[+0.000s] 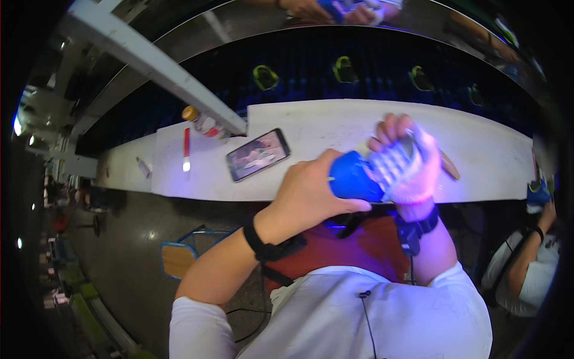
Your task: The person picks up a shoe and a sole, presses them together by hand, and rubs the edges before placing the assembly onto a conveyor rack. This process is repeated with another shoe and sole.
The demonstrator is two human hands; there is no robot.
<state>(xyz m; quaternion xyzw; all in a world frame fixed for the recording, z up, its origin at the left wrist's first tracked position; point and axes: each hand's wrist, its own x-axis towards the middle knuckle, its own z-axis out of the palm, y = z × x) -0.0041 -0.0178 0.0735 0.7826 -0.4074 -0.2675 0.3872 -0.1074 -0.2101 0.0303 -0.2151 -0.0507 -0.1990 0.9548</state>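
My left hand [306, 186] is wrapped around the blue end of a shoe [354, 177], held just above the near edge of a white worktable [323, 128]. My right hand [422, 170], in what looks like a pale glove with the fingertips bare, curls around the shoe's other end, where a whitish, knobbed surface shows. Motion blurs this hand and that end of the shoe. On the tabletop, left of my hands, lies a phone [258, 155] with a lit screen. A brown, thin-ended tool [449, 166] rests to the right of my right hand.
A bottle with a yellow cap [207, 127] and a red-and-white stick-like item [186, 151] are at the left. Behind the table runs a dark conveyor carrying several shoes [345, 70]. A grey beam [158, 63] slants down to the table. Co-workers [531, 272] are right and opposite.
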